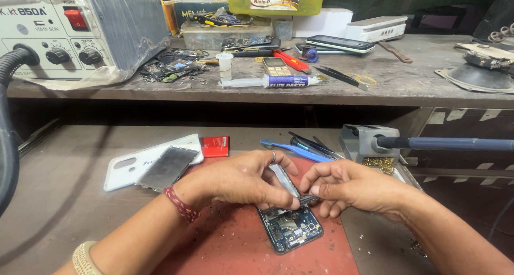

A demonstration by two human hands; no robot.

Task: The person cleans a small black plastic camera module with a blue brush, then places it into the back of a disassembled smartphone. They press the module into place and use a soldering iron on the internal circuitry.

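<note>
An opened phone (289,229) lay on a red mat (235,248), near centre, its blue circuit board exposed at the near end. Both hands met over its far half. The left hand (241,179) curled over the phone, thumb and fingers pinching a thin silver part (285,181) that stood tilted up from the body; a ring on one finger, a red thread band at the wrist. The right hand (348,188) closed in from the right, its fingertips (315,190) pinched on a small dark piece (308,199) at the phone's edge, just touching the left thumb.

Left of the hands, a white back cover (128,168) lay on the bench with a grey metal plate (167,168) resting partly on it; a red battery (214,146) sat just beside them, farther back. Behind the hands lay a blue brush (292,149) and dark tweezers (310,145). To the right stood a soldering iron stand (369,141) with brass wool, the iron's handle (444,144) sticking out right.

On the far shelf: a rework station (80,31) at left with a black hose (8,136), a flux syringe (267,82) at centre, a small keypad phone (276,66), red cutters (292,61), a dark smartphone (340,43), plastic boxes (225,34) behind.
</note>
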